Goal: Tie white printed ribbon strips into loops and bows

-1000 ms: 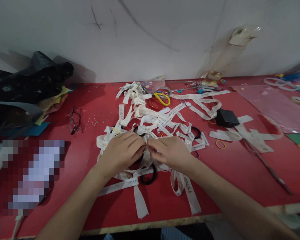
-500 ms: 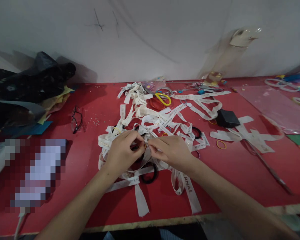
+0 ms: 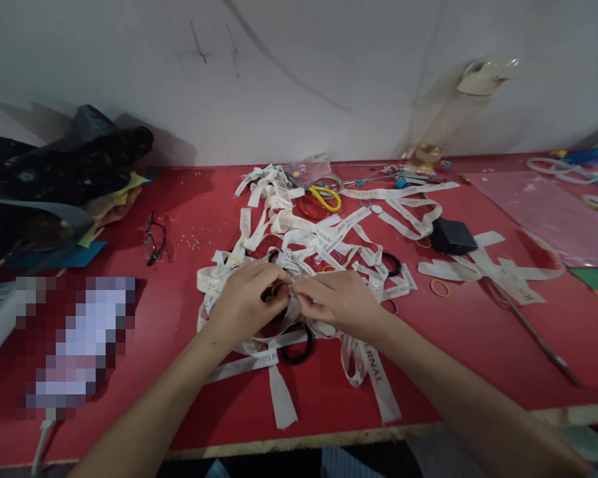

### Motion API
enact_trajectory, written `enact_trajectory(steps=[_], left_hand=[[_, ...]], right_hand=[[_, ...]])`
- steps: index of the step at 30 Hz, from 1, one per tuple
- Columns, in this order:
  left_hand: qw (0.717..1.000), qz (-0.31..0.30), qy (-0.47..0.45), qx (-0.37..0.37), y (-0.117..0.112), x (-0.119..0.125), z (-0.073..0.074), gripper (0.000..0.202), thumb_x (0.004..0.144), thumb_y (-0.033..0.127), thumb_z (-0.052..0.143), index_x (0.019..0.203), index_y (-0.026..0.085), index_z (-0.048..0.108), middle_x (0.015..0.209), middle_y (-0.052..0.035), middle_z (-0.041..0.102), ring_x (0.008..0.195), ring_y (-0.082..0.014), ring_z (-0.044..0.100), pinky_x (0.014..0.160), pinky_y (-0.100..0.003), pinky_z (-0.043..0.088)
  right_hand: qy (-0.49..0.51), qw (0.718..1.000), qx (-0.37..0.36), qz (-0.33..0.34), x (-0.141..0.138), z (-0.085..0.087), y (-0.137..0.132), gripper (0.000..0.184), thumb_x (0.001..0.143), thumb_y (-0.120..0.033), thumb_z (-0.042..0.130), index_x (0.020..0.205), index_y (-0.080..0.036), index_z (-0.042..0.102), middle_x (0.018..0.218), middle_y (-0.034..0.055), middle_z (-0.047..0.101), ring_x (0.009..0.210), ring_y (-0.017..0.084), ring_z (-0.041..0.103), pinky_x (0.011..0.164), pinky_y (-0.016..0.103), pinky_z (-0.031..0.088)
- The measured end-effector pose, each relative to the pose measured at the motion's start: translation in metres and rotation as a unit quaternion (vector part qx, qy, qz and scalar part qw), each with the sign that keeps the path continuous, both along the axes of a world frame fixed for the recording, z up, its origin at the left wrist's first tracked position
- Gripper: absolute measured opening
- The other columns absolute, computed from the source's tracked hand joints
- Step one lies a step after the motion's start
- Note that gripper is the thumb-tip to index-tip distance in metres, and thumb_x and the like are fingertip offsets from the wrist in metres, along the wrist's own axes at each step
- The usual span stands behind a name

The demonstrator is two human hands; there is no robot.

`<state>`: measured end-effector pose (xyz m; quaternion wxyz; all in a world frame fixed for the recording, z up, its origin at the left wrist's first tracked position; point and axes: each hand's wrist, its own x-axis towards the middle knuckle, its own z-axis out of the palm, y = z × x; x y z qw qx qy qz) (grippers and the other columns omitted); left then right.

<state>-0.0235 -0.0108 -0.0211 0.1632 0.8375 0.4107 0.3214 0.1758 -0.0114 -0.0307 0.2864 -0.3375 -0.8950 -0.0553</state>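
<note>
My left hand (image 3: 244,302) and my right hand (image 3: 339,300) meet over a tangle of white printed ribbons (image 3: 309,245) on the red table (image 3: 179,219). Both hands pinch at the same spot, where a small orange rubber band (image 3: 275,290) and a strip of ribbon show between the fingertips. A black hair tie (image 3: 295,348) lies just below my hands, partly under ribbon. Another black hair tie (image 3: 391,263) sits to the right of the pile.
Eyeglasses (image 3: 152,238) lie at the left, with black bags and coloured paper (image 3: 64,172) behind them. Yellow-handled scissors (image 3: 323,194) rest at the back, a small black box (image 3: 451,235) and an orange rubber band (image 3: 439,287) at the right. A pink sheet (image 3: 548,212) covers the far right.
My hands stay at the same spot; the left fingers have opened slightly, showing the orange band between the fingertips. The view has drifted slightly.
</note>
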Motion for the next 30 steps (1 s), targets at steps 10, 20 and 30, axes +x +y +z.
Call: enact_trajectory(steps=[10, 20, 30], left_hand=[[0.996, -0.015, -0.008, -0.092, -0.002, -0.001, 0.009, 0.009, 0.076, 0.013, 0.056, 0.079, 0.019, 0.051, 0.075, 0.0033, 0.058, 0.074, -0.0138, 0.052, 0.077, -0.029, 0.038], [0.995, 0.084, 0.004, -0.048, -0.005, 0.011, 0.001, 0.009, 0.084, 0.013, 0.047, 0.079, 0.02, 0.045, 0.069, 0.0029, 0.052, 0.067, -0.0149, 0.048, 0.075, -0.031, 0.037], [0.996, -0.05, 0.056, 0.05, 0.001, -0.001, 0.004, 0.017, 0.092, 0.015, 0.048, 0.106, 0.02, 0.056, 0.098, -0.0035, 0.071, 0.088, -0.0174, 0.063, 0.086, -0.035, 0.039]], right_hand=[[0.044, 0.997, -0.055, -0.024, 0.003, -0.003, -0.001, 0.013, 0.086, -0.018, 0.051, 0.084, -0.02, 0.063, 0.061, -0.004, 0.066, 0.053, 0.009, 0.058, 0.053, 0.022, 0.03], [0.066, 0.998, -0.02, -0.012, -0.003, -0.002, -0.001, 0.015, 0.083, -0.014, 0.05, 0.079, -0.021, 0.063, 0.058, -0.0054, 0.061, 0.05, 0.008, 0.051, 0.051, 0.022, 0.029], [0.045, 0.998, -0.051, 0.014, -0.005, 0.003, -0.004, 0.018, 0.082, -0.013, 0.047, 0.074, -0.02, 0.062, 0.058, -0.0042, 0.059, 0.051, 0.008, 0.047, 0.052, 0.022, 0.028]])
